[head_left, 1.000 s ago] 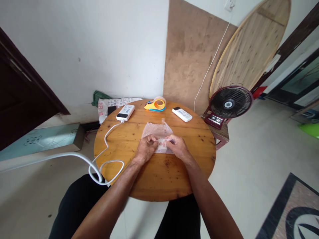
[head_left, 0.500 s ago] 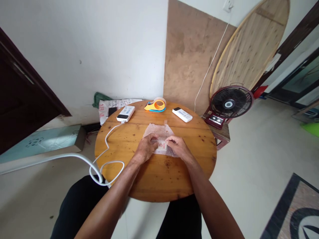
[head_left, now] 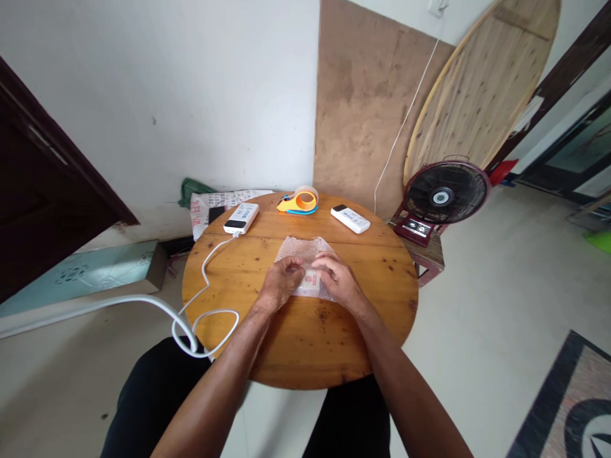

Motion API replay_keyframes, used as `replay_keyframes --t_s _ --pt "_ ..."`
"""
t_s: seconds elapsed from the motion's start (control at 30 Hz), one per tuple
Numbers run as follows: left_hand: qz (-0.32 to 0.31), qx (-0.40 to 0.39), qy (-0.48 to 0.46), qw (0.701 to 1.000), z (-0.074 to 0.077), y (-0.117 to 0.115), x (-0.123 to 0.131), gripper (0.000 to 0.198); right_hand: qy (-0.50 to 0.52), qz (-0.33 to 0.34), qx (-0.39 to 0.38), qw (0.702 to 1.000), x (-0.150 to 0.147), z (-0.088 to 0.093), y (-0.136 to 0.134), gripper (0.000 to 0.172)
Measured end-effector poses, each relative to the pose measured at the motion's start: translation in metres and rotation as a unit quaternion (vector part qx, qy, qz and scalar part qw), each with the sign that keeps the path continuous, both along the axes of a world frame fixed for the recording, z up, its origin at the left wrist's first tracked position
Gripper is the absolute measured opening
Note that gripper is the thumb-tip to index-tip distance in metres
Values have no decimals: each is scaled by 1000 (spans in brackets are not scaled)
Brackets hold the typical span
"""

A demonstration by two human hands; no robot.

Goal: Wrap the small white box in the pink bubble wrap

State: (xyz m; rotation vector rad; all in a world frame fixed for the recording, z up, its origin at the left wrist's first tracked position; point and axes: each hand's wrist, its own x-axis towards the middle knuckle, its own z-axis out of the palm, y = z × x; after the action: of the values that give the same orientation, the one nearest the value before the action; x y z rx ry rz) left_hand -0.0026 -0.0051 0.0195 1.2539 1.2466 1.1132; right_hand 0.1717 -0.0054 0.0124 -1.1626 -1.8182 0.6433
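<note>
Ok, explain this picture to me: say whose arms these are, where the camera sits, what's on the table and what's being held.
There is no machine here. A person wears one camera on the head, looking forward and down, so the two arms coming in from the bottom are that person's own.

The left hand and right hand are on a sheet of bubble wrap that covers a small red-printed item. The left fingers curl onto the wrap. The right hand lies flatter on it, and its grip is hard to tell.

On the round wooden table there is also a white power bank with its cable, an orange tape dispenser and a white remote control. A fan stands beside the table.
</note>
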Motion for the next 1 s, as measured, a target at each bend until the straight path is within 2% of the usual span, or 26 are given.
replay_keyframes --t_s 0.1,0.17,0.27,0.4,0.5,0.63,0.77,0.87,1.0 --pt "-5 10 -3 1000 -3 2 -1 31 -77 43 93 992 0 2 -2 25" --pt "-3 18 18 1000 -6 4 -4 29 -114 46 107 987 -1 5 -5 23" --pt "4 46 109 993 -7 6 -14 26 -133 29 107 985 -2 8 -7 14" --pt "52 93 292 950 -2 5 -27 27 -124 29 117 985 -3 3 -5 10" --pt "103 105 380 913 -2 -3 -28 34 -109 32 119 986 -2 -2 -3 10" --pt "110 70 432 893 1 -21 -26 45 -100 37 111 988 -2 0 -5 11" --pt "94 5 477 874 13 -32 -30 57 -97 36 103 989 -3 3 -7 10" --pt "76 -30 500 862 20 -32 -34 52 -103 43 104 988 -4 3 -6 9" --pt "67 -30 499 864 17 -29 -36 37 -110 61 114 985 -4 5 -6 21"
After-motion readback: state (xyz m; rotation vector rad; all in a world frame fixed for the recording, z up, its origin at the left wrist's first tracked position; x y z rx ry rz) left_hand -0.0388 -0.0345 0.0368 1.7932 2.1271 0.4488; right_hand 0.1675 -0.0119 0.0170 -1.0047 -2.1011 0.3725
